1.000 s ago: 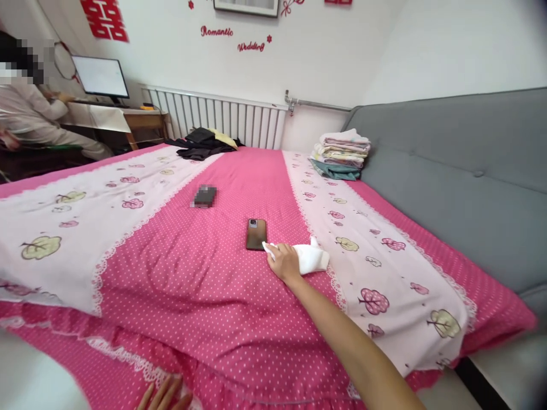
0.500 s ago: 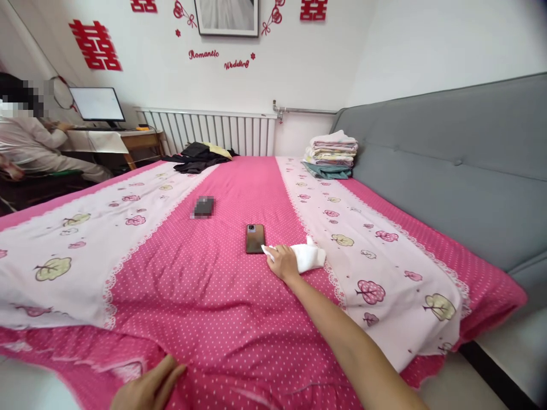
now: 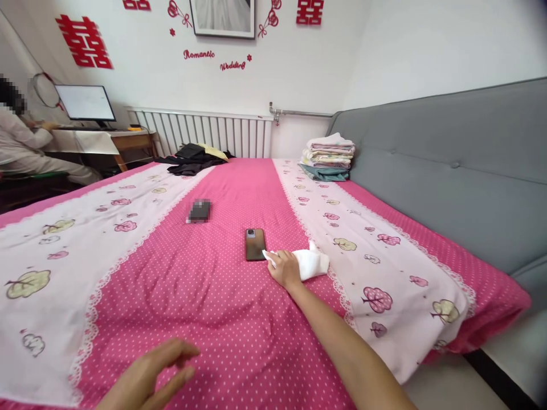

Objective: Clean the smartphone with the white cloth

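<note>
My right hand (image 3: 285, 270) is closed on a bunched white cloth (image 3: 313, 263) lying on the pink dotted bedsheet (image 3: 179, 302). One tip of the cloth pokes out past my fingers, by the lower right corner of a brown phone (image 3: 255, 246) lying back up. Whether the cloth is a sock or some other small piece, I cannot tell. Over the near part of the sheet is my left hand (image 3: 158, 370), fingers apart with nothing in them.
A dark blurred-out object (image 3: 199, 211) lies left of the phone. Dark clothes (image 3: 192, 158) and a folded stack of cloths (image 3: 328, 156) rest at the far side. The grey headboard (image 3: 448, 136) borders the right. A person (image 3: 25, 142) sits at a desk on the left.
My left hand has let go of the near edge of the sheet and opened. The right hand stays on the white cloth. The camera view has shifted slightly.
</note>
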Demonstrator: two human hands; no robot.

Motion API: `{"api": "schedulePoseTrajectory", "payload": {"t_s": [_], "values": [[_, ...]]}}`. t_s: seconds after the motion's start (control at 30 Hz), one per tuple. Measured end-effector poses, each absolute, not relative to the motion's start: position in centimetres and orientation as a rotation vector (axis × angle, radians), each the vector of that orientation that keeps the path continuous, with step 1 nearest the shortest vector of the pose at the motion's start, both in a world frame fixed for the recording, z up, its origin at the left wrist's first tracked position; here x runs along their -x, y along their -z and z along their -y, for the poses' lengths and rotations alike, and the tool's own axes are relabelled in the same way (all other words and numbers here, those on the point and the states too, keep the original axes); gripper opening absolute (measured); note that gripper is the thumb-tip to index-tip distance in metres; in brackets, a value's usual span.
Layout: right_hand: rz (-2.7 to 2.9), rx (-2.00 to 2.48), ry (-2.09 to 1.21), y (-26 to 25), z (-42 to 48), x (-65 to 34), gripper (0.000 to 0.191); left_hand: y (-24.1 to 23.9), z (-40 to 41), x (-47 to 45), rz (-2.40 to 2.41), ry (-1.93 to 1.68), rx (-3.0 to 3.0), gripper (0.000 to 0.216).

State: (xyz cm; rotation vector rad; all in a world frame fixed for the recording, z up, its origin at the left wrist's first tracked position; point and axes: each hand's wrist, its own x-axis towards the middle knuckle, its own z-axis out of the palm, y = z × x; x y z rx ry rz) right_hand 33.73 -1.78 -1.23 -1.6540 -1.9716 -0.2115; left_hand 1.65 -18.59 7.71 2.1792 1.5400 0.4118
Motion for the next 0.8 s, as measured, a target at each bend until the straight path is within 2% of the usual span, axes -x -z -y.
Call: {"api": "schedulePoseTrajectory", "payload": {"t_s": [0.17,0.43,0.8], "values": [[1.94,1.655,0.222,1.8,1.3,-33.6,0.034,-10.3,11.5,-4.3,-1.435,-0.561,-2.029,0.047],[1.963,1.672,0.202,1.5,1.4,-33.6,0.035,-7.6,3.8,-9.4,-1.527,-0.706,-1.833,0.069],[1.953,1.67,0.15,1.5,1.5,-33.3,0.035,-4.8,-7.8,-19.3,-1.948,-0.526,-1.486,0.051]]}}
